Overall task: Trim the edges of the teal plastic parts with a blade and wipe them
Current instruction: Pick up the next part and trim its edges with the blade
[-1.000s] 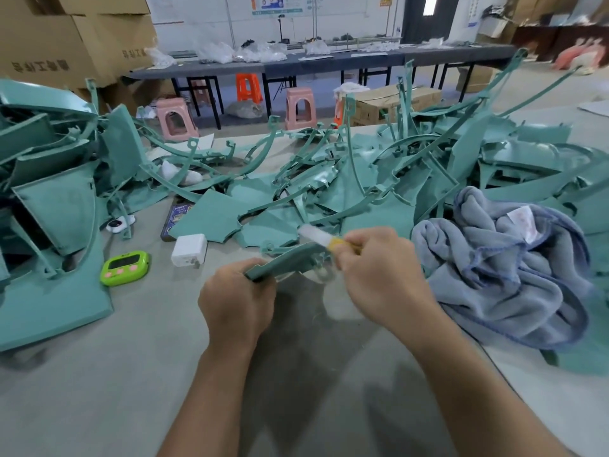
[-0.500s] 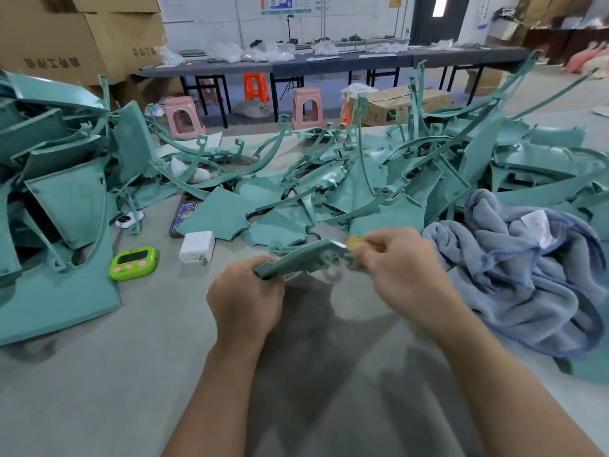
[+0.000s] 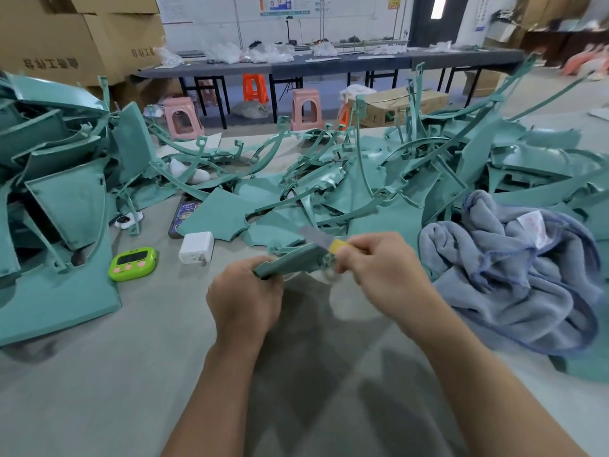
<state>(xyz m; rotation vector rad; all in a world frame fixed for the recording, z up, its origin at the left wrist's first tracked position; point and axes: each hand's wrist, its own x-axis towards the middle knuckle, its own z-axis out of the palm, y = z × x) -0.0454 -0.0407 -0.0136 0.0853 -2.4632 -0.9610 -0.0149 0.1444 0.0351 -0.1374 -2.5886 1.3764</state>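
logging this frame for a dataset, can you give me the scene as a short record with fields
left hand: grips one end of a teal part, held just above the table
right hand: pinches a yellow-handled blade, metal tip at the part's other end
towel: grey-blue, bunched on the table right of the hands, untouched
pile: more teal parts heaped across the far side and left
other items: green timer, white charger, phone, all left of the hands
stage: trimming, by the look of it; wiping not yet begun
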